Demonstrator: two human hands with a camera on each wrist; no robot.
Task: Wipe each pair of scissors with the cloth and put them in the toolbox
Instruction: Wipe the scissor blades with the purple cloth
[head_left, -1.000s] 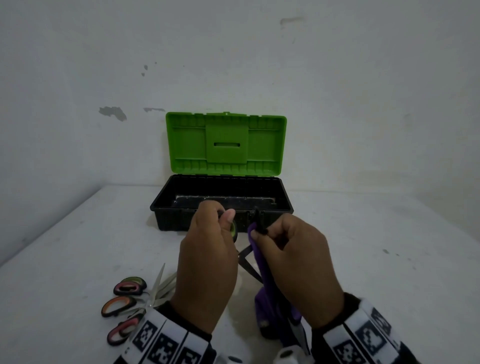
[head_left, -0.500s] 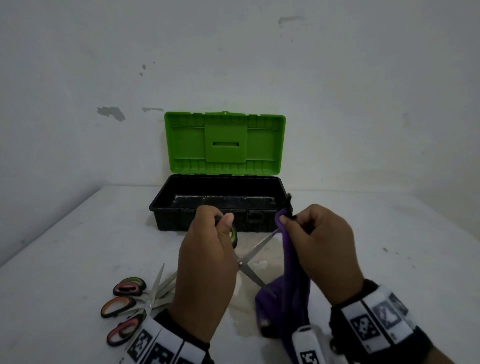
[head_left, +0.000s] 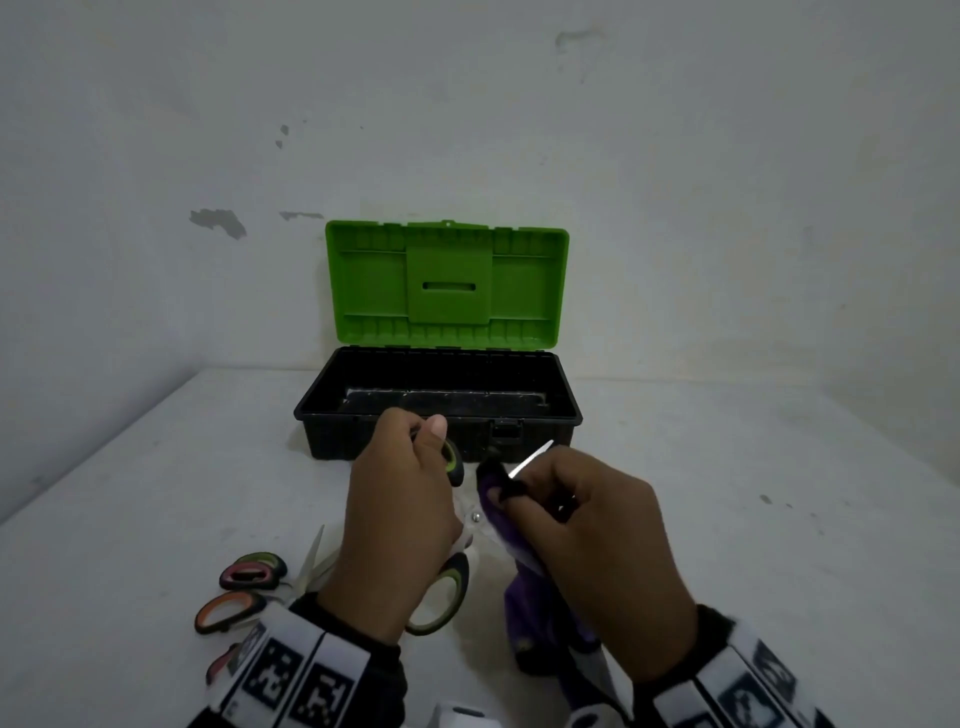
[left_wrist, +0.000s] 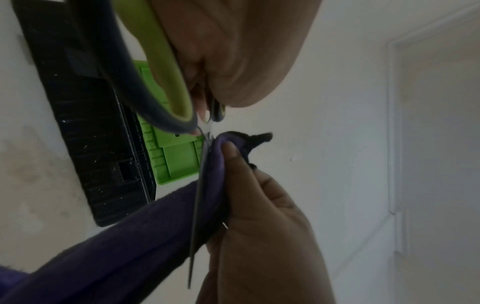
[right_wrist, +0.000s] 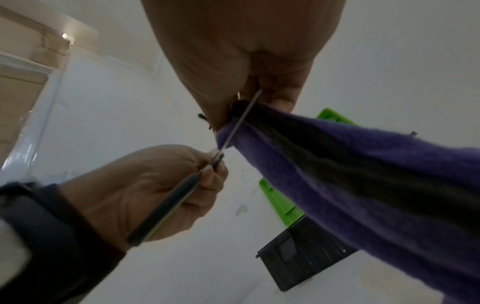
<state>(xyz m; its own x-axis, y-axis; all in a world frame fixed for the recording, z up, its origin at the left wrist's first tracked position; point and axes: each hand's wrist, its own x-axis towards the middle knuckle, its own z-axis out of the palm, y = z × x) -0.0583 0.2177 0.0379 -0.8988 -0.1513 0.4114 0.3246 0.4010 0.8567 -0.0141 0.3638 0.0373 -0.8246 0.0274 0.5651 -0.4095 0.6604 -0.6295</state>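
Note:
My left hand (head_left: 402, 514) grips the green-and-black handles of an opened pair of scissors (head_left: 441, 597) above the table, in front of the toolbox (head_left: 439, 410). One blade (head_left: 530, 457) points up to the right, and my right hand (head_left: 587, 530) pinches the purple cloth (head_left: 540, 613) around it near the pivot. In the left wrist view the cloth (left_wrist: 130, 236) wraps the blade (left_wrist: 198, 205) under my right fingers (left_wrist: 233, 156). In the right wrist view the blade (right_wrist: 241, 119) runs from my left hand (right_wrist: 145, 185) into the cloth (right_wrist: 363, 164). The black toolbox stands with its green lid (head_left: 447, 283) raised.
Several more scissors with orange, pink and green handles (head_left: 244, 592) lie on the white table at the near left, partly under my left wrist. A white wall rises close behind the toolbox. Bare table (head_left: 779, 493) spreads to the right.
My right hand with the cloth has slid back down the blade toward the pivot, baring the tip. The scissors' lower handle now shows below my left hand.

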